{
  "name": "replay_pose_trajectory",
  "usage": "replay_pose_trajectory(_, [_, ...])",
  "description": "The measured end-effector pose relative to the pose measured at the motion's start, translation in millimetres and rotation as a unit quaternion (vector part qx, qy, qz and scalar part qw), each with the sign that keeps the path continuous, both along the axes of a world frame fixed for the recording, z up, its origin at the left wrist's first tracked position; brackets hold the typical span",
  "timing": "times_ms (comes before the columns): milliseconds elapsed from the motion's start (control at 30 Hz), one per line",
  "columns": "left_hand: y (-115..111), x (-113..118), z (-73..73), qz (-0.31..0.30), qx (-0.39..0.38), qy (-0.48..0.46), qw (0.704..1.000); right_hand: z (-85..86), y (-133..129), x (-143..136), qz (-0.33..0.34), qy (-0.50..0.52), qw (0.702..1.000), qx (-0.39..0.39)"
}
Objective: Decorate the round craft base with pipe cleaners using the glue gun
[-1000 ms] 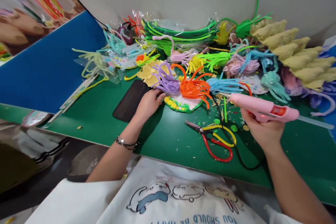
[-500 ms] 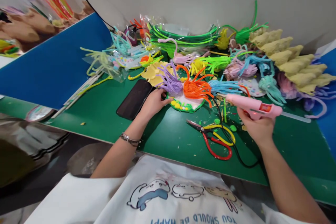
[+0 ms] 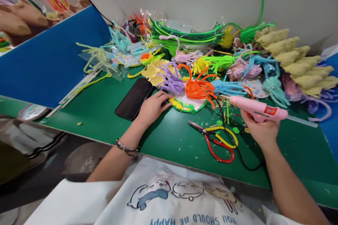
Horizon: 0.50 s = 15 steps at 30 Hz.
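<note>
My left hand (image 3: 154, 107) pinches the left edge of a round white board (image 3: 196, 104), trimmed with green and yellow pompoms. Bundles of pipe cleaners rest on and around it: a purple one (image 3: 172, 81), an orange one (image 3: 200, 88) and a blue one (image 3: 228, 87). Fingers closed round its handle, my right hand (image 3: 262, 130) holds a pink glue gun (image 3: 257, 107). Its nozzle points left, close to the blue bundle, and a clear glue stick sticks out of the back. A red light glows on the gun.
Scissors (image 3: 224, 151) with red and yellow handles lie in front, crossed by a black cord. A black phone (image 3: 134, 99) lies left of the board. Behind are bagged green pipe cleaners (image 3: 185, 38) and an egg-carton-like tray (image 3: 297, 58). Blue panels (image 3: 58, 56) flank the green table (image 3: 163, 144).
My left hand has shifted slightly, its fingertips now showing at the board's edge. The glue gun stays in my right hand, almost in the same place. The whole view has moved a little.
</note>
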<state>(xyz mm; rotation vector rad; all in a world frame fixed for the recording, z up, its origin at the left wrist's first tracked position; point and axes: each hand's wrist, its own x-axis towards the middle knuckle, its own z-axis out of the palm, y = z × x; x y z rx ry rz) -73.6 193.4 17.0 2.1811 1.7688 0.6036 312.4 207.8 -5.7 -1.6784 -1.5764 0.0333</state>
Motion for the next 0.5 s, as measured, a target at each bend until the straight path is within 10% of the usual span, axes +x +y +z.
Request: replay_pose_trajectory(500, [-6, 13, 14.5, 0.072, -0.025, 0.109, 0.991, -7.7, -2, 5, -0.058, -0.020, 0.998, -0.021])
